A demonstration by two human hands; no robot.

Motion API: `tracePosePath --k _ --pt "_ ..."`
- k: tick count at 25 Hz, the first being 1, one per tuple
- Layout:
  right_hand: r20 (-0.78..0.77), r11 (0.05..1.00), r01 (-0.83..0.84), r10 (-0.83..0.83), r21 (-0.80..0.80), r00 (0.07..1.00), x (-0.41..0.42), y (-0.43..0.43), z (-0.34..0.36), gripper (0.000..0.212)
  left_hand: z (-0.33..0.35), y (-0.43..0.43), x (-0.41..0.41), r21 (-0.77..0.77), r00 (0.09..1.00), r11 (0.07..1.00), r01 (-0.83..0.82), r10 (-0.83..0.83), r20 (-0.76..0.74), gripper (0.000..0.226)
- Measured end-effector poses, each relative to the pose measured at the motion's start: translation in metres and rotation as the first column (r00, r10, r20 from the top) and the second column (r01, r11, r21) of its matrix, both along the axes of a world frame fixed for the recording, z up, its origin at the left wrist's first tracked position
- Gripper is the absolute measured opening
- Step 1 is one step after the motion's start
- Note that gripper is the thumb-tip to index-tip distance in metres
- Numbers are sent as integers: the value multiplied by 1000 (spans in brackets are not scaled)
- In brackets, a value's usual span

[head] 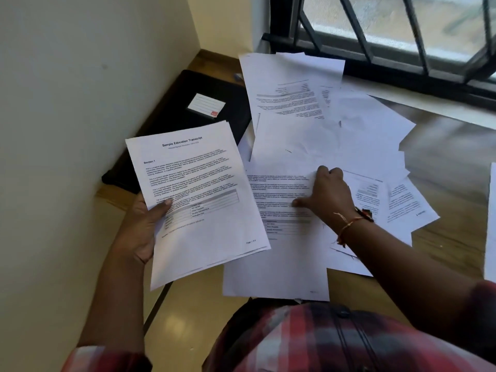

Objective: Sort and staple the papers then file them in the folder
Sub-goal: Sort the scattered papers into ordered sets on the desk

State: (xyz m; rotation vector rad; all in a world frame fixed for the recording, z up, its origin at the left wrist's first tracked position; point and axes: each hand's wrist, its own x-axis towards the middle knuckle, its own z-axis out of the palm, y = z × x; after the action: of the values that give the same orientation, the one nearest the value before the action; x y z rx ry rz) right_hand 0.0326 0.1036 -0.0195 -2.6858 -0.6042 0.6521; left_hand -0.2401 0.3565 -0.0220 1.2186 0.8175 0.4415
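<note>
My left hand (146,226) grips a small stack of printed sheets (198,200) by its left edge, thumb on top; the top page is headed "Sample Education Transcript". My right hand (326,194) lies on the loose papers (308,135) spread over the wooden table, its fingers curled round the edge of a printed sheet (276,200) that lies in front of me. A black folder (188,103) with a white label lies closed at the table's far left corner, partly under the held stack. No stapler is in view.
A cream wall runs along the left side of the table. A barred window (389,36) stands behind the papers. Bare wooden tabletop (456,162) shows at the right, with another white sheet (491,224) at the right edge.
</note>
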Motion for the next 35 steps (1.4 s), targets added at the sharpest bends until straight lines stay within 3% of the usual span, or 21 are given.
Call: tracePosePath --k 5,12,19,23,31,35 --pt "-118 991 87 -75 99 990 8 -1 -2 92 -3 4 7 -42 1000 999 -27 27 -8 51" --pt "-145 995 93 -86 45 986 15 -1 -6 75 -8 6 4 -46 999 998 -40 39 -20 51" --pt "86 991 74 -83 110 993 11 -9 -12 69 -4 -4 3 -93 1000 996 -13 13 4 51" --pt "126 991 100 -111 88 986 13 -14 -11 68 2 -24 21 -111 1000 994 2 -2 3 47" --pt "-77 976 180 -171 120 982 18 -14 -10 85 7 -49 40 -109 999 994 31 -32 -6 42" --pt "-110 970 210 -197 125 974 27 -14 -13 80 10 -56 41 -136 999 990 32 -32 3 41"
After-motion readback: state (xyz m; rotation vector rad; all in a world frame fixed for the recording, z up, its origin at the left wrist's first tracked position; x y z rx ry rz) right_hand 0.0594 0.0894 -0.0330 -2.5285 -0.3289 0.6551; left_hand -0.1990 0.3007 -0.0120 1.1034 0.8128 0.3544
